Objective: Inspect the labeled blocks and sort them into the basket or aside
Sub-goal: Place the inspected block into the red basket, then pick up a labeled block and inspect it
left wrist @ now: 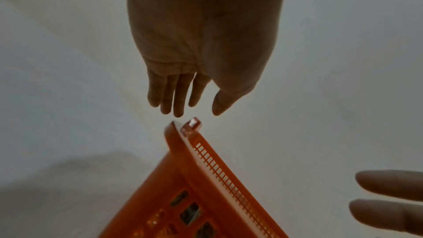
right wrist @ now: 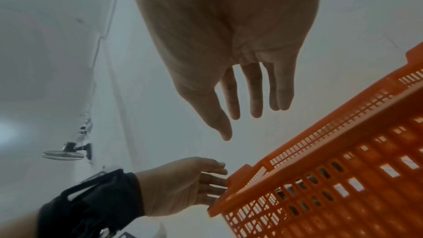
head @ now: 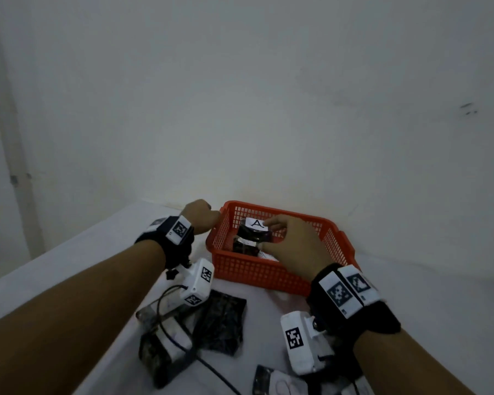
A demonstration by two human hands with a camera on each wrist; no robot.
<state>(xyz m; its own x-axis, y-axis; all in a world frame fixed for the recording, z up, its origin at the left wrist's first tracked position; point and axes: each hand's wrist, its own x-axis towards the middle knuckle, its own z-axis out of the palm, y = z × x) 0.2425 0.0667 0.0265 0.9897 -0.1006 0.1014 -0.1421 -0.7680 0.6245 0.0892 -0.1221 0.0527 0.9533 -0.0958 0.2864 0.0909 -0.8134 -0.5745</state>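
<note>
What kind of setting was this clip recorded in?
Probably a bare indoor recording setup, not a home or shop: a white table against a plain white wall, an orange basket holding a block labeled A, more dark blocks and marker-tagged wrist cameras.

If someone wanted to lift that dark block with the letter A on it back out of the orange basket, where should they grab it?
Probably from straight above, pinching the two opposite sides of the block labeled A. It stands with its label facing up, on top of another dark block, and the orange basket walls surround it, so a sideways reach looks blocked. The right hand hovers above it.
</note>
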